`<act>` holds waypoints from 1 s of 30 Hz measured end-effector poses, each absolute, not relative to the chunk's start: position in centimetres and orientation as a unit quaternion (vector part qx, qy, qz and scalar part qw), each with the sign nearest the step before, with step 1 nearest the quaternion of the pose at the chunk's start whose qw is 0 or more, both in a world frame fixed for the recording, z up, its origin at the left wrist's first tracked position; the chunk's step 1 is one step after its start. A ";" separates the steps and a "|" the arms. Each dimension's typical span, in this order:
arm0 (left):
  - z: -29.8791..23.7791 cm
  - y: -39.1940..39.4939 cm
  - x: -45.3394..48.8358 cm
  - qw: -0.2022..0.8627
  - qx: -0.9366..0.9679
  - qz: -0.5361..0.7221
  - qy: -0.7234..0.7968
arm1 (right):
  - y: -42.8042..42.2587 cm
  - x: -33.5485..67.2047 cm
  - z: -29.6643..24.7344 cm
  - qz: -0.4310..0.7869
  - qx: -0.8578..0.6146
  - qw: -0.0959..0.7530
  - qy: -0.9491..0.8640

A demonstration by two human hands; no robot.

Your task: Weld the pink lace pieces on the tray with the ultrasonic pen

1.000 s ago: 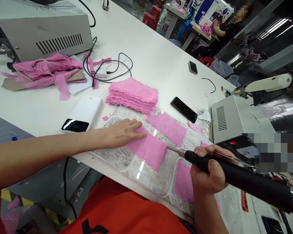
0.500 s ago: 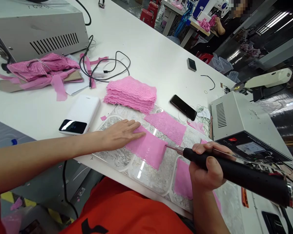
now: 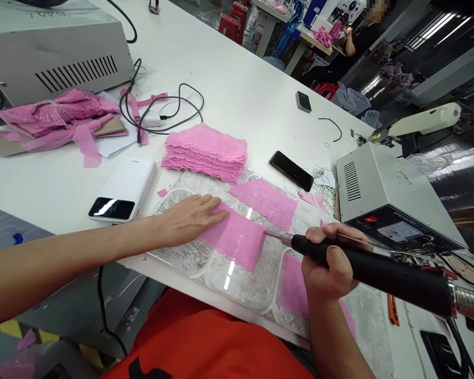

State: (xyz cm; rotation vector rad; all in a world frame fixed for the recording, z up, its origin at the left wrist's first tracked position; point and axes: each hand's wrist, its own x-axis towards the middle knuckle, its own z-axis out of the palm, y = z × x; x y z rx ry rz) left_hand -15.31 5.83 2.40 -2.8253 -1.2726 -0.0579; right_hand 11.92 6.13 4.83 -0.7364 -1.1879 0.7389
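Note:
My left hand (image 3: 191,217) lies flat with fingers stretched out, pressing the left end of a pink lace piece (image 3: 240,239) onto a clear-topped, marbled mat (image 3: 240,289). In my right hand (image 3: 329,268) is a handheld ultrasonic cutter (image 3: 395,276) with a thick black handle and a slim metal tip. The tip touches the lace piece at its upper right corner. Just beyond lies another flat lace piece (image 3: 266,202). A smaller pink piece (image 3: 293,287) rests on the mat left of my right wrist, partly hidden by it.
Behind the mat stands a stack of pink lace (image 3: 205,152). A white power bank (image 3: 124,189) sits left, near black cables (image 3: 169,116). To the right are a phone (image 3: 291,171) and a grey generator box (image 3: 395,195). A person (image 3: 353,47) sits at a far table.
The view has shifted slightly, so everything sits a little further left. My left hand still presses the lace, and the cutter tip stays at the same corner.

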 end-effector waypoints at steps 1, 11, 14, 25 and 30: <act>2.4 5.8 -15.3 0.023 -0.911 -0.014 -0.412 | 6.1 11.9 4.8 0.332 -0.330 0.705 -0.533; 2.9 5.8 -16.2 -0.034 -0.896 -0.043 -0.440 | 6.0 11.9 5.0 0.314 -0.357 0.715 -0.513; 3.6 5.8 -17.8 -0.086 -0.878 -0.076 -0.466 | 5.9 11.7 5.5 0.320 -0.368 0.710 -0.509; 4.0 3.0 -22.5 -0.200 -0.840 -0.111 -0.492 | 5.8 7.5 7.0 0.444 -0.307 0.650 -0.535; 4.0 2.7 -22.9 -0.219 -0.832 -0.097 -0.501 | 5.8 4.2 6.7 0.491 -0.236 0.625 -0.559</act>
